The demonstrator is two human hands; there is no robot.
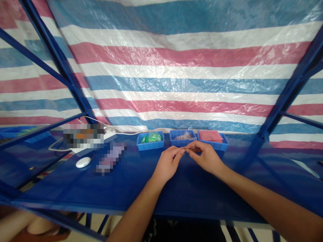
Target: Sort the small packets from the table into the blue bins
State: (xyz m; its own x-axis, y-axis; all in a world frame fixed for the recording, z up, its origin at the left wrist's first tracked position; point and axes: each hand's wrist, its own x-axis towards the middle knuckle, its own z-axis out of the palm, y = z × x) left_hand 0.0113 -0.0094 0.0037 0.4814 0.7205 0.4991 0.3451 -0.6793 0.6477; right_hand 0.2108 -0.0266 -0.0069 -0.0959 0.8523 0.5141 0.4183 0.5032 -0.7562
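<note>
My left hand (169,162) and my right hand (204,156) meet over the blue table, fingertips pinched together and almost touching. Whatever lies between the fingertips is too small to make out. Just behind the hands stands a blue bin with small clear plastic pieces or bags (185,136). Right of it, partly covered by my right hand, a blue bin (222,146) holds pink-red flat packets (211,135). To the left, another blue bin (150,145) contains bright green packets (153,137).
On the left lie a white oval object (83,162), a blurred-out purple item (111,159) and a white power strip (108,135) with cables. Blue metal posts (297,77) frame the table. A striped plastic sheet (176,70) hangs behind. Another person's limb (17,223) shows at lower left.
</note>
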